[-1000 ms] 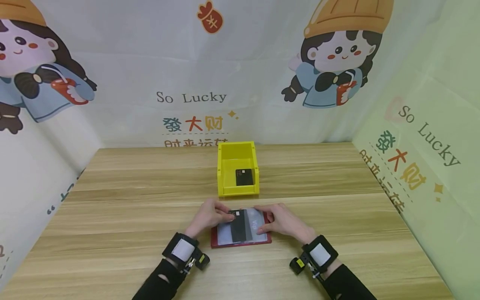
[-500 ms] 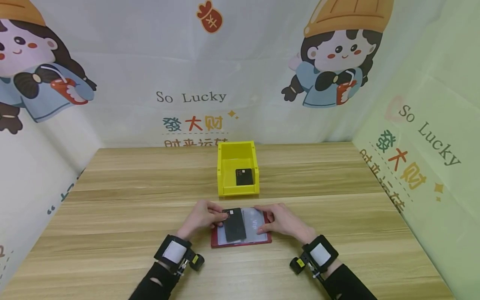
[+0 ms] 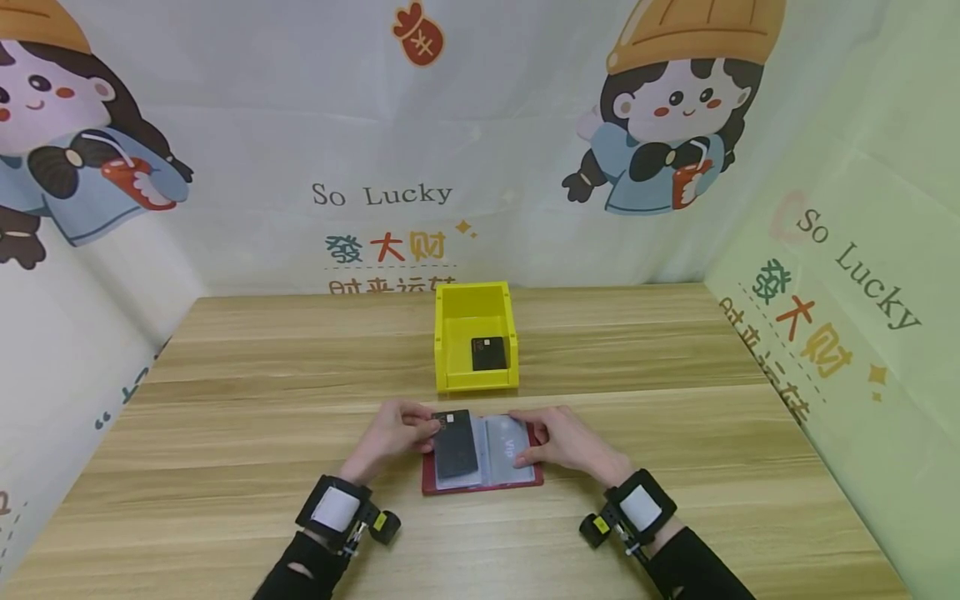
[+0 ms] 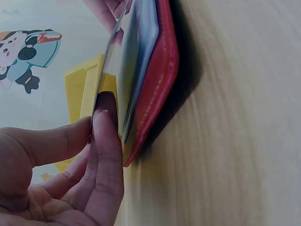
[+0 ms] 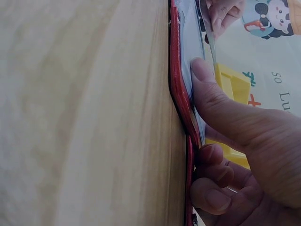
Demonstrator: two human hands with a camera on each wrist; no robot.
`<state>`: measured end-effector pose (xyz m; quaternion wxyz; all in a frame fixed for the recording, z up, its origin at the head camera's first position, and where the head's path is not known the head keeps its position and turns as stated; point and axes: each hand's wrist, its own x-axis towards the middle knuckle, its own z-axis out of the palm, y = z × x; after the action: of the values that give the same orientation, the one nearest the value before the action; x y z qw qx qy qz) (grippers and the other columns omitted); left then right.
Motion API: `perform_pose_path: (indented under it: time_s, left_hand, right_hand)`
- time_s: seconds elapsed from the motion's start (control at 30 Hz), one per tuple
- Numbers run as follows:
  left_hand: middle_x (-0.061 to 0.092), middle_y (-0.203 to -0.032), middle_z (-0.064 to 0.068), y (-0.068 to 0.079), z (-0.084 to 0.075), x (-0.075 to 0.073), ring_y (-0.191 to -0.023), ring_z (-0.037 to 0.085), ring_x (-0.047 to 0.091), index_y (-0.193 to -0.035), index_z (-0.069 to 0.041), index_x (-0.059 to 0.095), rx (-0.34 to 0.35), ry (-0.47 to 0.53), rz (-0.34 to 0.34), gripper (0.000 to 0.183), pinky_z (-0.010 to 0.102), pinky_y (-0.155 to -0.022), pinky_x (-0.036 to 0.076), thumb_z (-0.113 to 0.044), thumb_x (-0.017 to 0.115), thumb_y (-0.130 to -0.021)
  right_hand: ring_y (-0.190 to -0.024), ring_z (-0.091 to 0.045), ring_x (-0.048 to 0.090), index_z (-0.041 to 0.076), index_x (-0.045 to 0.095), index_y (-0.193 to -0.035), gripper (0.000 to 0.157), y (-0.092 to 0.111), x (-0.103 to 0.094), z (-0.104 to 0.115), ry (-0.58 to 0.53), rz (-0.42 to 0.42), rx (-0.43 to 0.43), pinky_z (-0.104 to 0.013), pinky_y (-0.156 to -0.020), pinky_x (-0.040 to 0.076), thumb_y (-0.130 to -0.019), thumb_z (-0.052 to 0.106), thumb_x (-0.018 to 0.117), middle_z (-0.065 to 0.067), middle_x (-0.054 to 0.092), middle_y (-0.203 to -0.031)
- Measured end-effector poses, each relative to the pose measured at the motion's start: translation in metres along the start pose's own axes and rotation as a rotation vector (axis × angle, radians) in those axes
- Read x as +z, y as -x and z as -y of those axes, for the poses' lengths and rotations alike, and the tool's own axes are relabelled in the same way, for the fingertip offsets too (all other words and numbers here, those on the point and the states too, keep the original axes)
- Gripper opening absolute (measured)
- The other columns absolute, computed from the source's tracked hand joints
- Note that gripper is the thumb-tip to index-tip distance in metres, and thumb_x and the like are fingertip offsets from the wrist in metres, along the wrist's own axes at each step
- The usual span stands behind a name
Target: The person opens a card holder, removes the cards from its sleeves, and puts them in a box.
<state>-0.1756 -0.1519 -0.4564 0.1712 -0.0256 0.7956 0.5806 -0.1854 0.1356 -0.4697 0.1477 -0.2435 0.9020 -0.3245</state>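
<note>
A red card holder (image 3: 507,471) lies spread on the table, its clear plastic sleeves facing up. My left hand (image 3: 392,435) pinches a black card (image 3: 456,450) by its upper left corner, thumb on one face and fingers behind. The card is over the left half of the holder; the left wrist view has it nearly edge-on, raised off the sleeves beside the red cover (image 4: 162,70). On the holder's right side, my right hand (image 3: 566,442) grips the edge. Its thumb (image 5: 209,92) presses the sleeve, while the other fingers curl at the cover's edge.
Behind the holder stands a yellow open-front bin (image 3: 443,346) with another black card (image 3: 488,355) inside. A printed cloth (image 3: 510,150) hangs at the back and sides of the wooden table (image 3: 660,358).
My left hand has drawn the black card leftward from the middle of the holder to its left half, uncovering the sleeves. The right hand has stayed in place.
</note>
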Motion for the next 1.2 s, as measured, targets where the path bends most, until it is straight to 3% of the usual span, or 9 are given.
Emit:
perform_pose_path:
  time_s: [0.3, 0.47, 0.67, 0.97, 1.2]
  left_hand:
    - [0.077, -0.104, 0.025, 0.0, -0.005, -0.001, -0.072, 0.007, 0.066, -0.128, 0.018, 0.061, 0.056, -0.005, -0.01, 0.032, 0.021, -0.069, 0.056, 0.0, 0.061, -0.102]
    - [0.076, -0.113, 0.028, 0.002, -0.01, -0.001, -0.078, 0.009, 0.069, -0.135, 0.016, 0.056, 0.054, -0.005, -0.019, 0.036, 0.025, -0.076, 0.059, -0.002, 0.059, -0.104]
    - [0.077, -0.104, 0.023, 0.0, -0.016, 0.001, -0.071, 0.01, 0.065, -0.137, 0.011, 0.055, 0.062, -0.005, -0.054, 0.034, 0.026, -0.072, 0.057, -0.002, 0.058, -0.105]
    - [0.068, -0.097, 0.015, -0.007, -0.026, 0.008, -0.076, 0.012, 0.061, -0.138, 0.009, 0.054, 0.117, -0.007, -0.071, 0.039, 0.028, -0.072, 0.055, 0.001, 0.062, -0.102]
    - [0.069, -0.107, 0.02, -0.013, -0.036, 0.012, -0.082, 0.014, 0.065, -0.138, 0.006, 0.057, 0.118, 0.008, -0.095, 0.038, 0.026, -0.076, 0.058, -0.002, 0.065, -0.102]
  right_hand:
    - [-0.066, -0.007, 0.04, 0.005, 0.061, -0.147, 0.07, 0.0, 0.0, 0.0, 0.002, -0.008, -0.012, -0.02, -0.059, 0.025, -0.085, 0.024, 0.089, 0.006, 0.041, -0.072]
    - [-0.067, -0.007, 0.041, 0.006, 0.061, -0.147, 0.07, 0.0, 0.0, -0.002, -0.006, -0.008, -0.009, -0.02, -0.06, 0.025, -0.085, 0.024, 0.089, 0.006, 0.042, -0.073]
    - [-0.069, -0.008, 0.043, 0.006, 0.061, -0.147, 0.069, 0.0, 0.0, -0.003, -0.011, -0.011, -0.002, -0.02, -0.061, 0.026, -0.086, 0.024, 0.088, 0.005, 0.044, -0.074]
    - [-0.07, -0.008, 0.043, 0.006, 0.061, -0.147, 0.069, 0.001, 0.0, -0.005, -0.011, -0.015, -0.016, -0.02, -0.061, 0.027, -0.086, 0.024, 0.088, 0.005, 0.045, -0.075]
    - [-0.065, -0.006, 0.04, 0.005, 0.061, -0.146, 0.067, 0.001, 0.0, -0.007, -0.027, -0.019, -0.026, -0.02, -0.059, 0.026, -0.088, 0.027, 0.087, 0.007, 0.044, -0.071]
